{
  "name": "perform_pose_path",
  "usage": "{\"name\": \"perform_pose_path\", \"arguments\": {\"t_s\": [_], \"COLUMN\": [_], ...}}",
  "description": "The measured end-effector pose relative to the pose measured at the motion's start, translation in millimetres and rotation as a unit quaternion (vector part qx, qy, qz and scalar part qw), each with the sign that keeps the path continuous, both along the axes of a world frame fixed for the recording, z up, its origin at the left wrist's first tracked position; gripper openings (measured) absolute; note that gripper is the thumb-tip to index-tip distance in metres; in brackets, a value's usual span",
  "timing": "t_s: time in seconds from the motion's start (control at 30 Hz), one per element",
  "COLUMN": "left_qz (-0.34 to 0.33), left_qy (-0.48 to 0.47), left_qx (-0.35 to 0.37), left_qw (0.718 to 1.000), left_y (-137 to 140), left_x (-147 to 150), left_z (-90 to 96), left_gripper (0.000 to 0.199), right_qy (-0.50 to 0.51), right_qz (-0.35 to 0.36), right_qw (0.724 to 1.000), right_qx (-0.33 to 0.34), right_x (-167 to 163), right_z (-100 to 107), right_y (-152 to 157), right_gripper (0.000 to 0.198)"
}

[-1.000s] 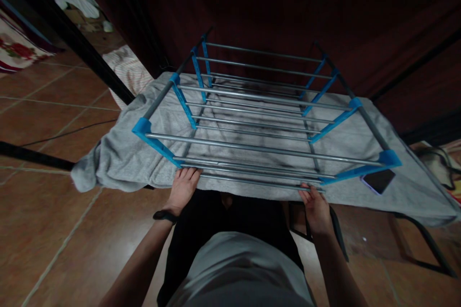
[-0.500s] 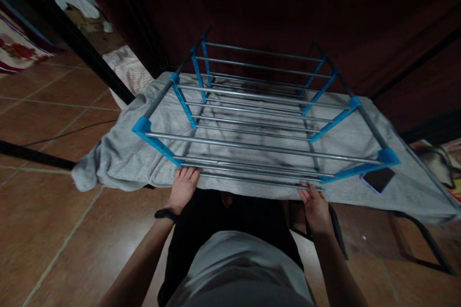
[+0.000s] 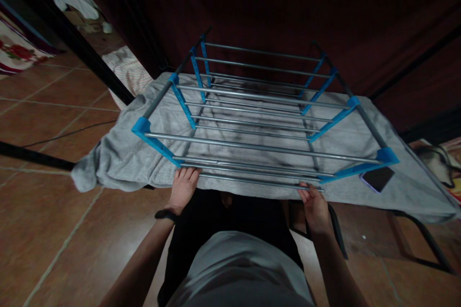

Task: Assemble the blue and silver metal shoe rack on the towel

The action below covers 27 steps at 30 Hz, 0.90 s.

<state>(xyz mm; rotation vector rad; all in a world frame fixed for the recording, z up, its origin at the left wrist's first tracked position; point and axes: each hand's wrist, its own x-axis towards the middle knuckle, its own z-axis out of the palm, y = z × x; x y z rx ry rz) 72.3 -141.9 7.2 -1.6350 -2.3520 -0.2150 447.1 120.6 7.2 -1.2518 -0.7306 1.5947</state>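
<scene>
A rack (image 3: 232, 144) of grey metal tubes joined by blue plastic brackets stands on a grey cloth. Along its front lies a separate metal rod (image 3: 252, 182), close to the lowest front tubes. My left hand (image 3: 185, 186) is closed over the rod's left end, fingertips at the cloth's edge near a blue bracket. At the other end, my right hand (image 3: 314, 201) pinches the rod between thumb and fingers, and its tip pokes out past them. A dark band circles my left wrist.
The grey cloth (image 3: 126, 153) covers a narrow table or bench. A phone (image 3: 377, 179) lies on it beside the rack's front right corner. Behind hangs a dark red curtain (image 3: 266, 0). Black metal bars (image 3: 82, 53) stand at the left, and a chair frame (image 3: 428, 240) is low at the right.
</scene>
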Motion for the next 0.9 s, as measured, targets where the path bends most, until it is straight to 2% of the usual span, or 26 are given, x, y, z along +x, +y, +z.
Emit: {"name": "perform_pose_path", "arguments": {"t_s": [0.9], "left_qz": [0.009], "left_qy": [-0.022], "left_qx": [0.006], "left_qw": [1.000], "left_y": [0.2], "left_x": [1.5], "left_z": [0.5], "left_gripper": [0.026], "right_qy": [-0.001], "right_qz": [0.000], "right_qw": [1.000], "right_qx": [-0.003], "right_x": [0.2], "right_z": [-1.6], "right_y": [-0.1], "right_gripper": [0.019]}}
